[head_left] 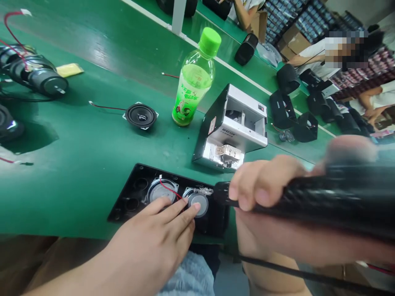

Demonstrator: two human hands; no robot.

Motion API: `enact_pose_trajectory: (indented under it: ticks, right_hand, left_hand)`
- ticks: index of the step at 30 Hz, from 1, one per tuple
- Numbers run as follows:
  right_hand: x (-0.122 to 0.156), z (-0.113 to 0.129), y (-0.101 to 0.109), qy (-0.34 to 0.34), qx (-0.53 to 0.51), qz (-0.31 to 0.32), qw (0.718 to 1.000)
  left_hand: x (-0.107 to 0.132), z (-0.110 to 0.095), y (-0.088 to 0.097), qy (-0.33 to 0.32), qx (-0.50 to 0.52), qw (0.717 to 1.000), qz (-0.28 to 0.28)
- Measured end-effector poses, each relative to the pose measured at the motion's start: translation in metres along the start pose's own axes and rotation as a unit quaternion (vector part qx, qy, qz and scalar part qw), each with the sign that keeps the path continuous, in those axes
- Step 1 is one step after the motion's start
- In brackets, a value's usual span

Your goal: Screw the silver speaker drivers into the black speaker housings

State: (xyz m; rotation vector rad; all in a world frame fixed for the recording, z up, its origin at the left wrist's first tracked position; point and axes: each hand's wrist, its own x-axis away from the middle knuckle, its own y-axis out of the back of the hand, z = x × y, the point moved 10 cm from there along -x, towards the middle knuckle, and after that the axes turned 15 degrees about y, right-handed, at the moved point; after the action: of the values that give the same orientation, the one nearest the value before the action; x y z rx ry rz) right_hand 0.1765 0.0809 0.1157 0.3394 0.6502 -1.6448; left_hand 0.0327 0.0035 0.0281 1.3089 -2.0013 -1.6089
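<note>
My left hand (154, 234) lies with its fingers stretched over two small round speakers in a black speaker panel (123, 205). Its fingertips touch the right speaker (201, 204) and reach the edge of the left speaker (159, 191). A red lead (169, 188) with a white plug runs across the left one. In my right hand (265, 185), fingers wrapped round it, is a black corded electric screwdriver (311, 197). It is held slantwise, its front end close to the right speaker's upper corner; the exact contact there cannot be made out.
Beyond the panel stand a silver-and-black screw feeder (237, 137) and a green-capped bottle (194, 78). A loose speaker (141, 116) lies to the left, wired speaker assemblies (40, 76) at the far left. Several black housings (282, 109) and co-workers (317, 57) are across the table.
</note>
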Motion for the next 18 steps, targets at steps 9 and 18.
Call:
enact_pose_trajectory:
  ticks: [9,18]
  right_hand:
    - [0.003,-0.036,-0.017,-0.004,-0.004,-0.022,1.0]
    - [0.002,-0.039,-0.024,-0.021,0.016,0.036,0.999]
  left_hand:
    - [0.005,0.001,-0.006,0.008,0.017,1.0,0.001]
    - [0.006,0.0,-0.006,0.005,0.021,1.0,0.0]
